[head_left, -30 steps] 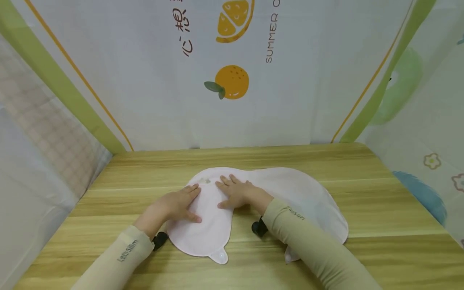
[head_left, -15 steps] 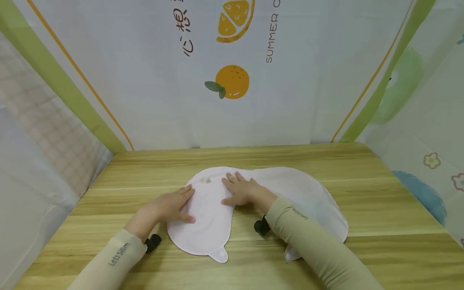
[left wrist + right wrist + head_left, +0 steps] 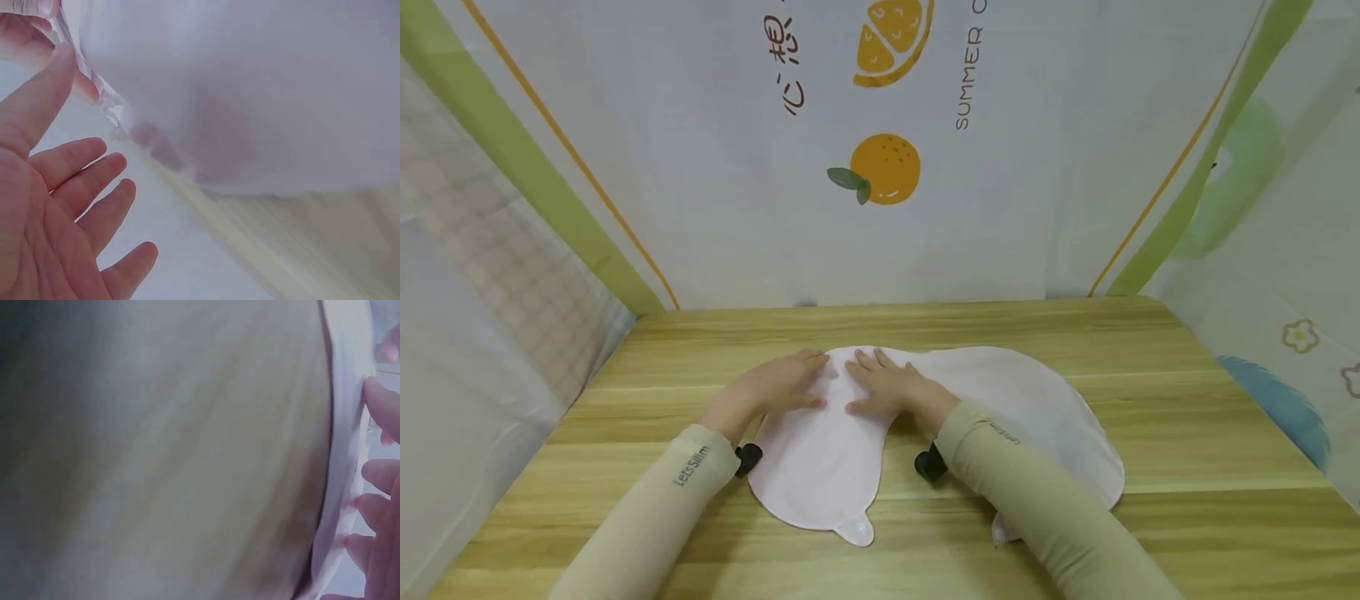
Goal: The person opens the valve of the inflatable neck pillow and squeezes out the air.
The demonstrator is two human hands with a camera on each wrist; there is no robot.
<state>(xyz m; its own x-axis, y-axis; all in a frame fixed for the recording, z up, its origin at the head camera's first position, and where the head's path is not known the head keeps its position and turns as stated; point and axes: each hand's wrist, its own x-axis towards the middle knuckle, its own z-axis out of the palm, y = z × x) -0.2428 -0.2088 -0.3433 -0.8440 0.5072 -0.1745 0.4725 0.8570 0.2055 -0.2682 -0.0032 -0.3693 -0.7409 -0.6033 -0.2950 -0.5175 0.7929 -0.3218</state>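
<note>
A flat, pale pink U-shaped neck pillow (image 3: pixel 820 475) lies on the table with its curve at the far side. One small snap tab (image 3: pixel 857 530) sits at the end of its left arm; another tab (image 3: pixel 1002 531) is partly behind the right sleeve. My left hand (image 3: pixel 775 387) rests across the pillow's upper left edge, fingers extended. My right hand (image 3: pixel 887 387) presses the inner curve with spread fingers. Between them is a small clear valve-like piece (image 3: pixel 111 109), seen in the left wrist view. In the right wrist view, fingertips of the right hand (image 3: pixel 382 506) lie along the pillow's edge.
The wood-grain table (image 3: pixel 625 517) ends at a white hanging cloth (image 3: pixel 737 225) with printed fruit. More patterned cloth (image 3: pixel 1262 333) hangs at the right. Black wrist cameras (image 3: pixel 931 465) sit beneath the wrists, close to the tabletop.
My left hand first slid slightly left, then moved up and right toward the pillow's top edge. My right hand shifted right a little, then back left. The pillow stays in place.
</note>
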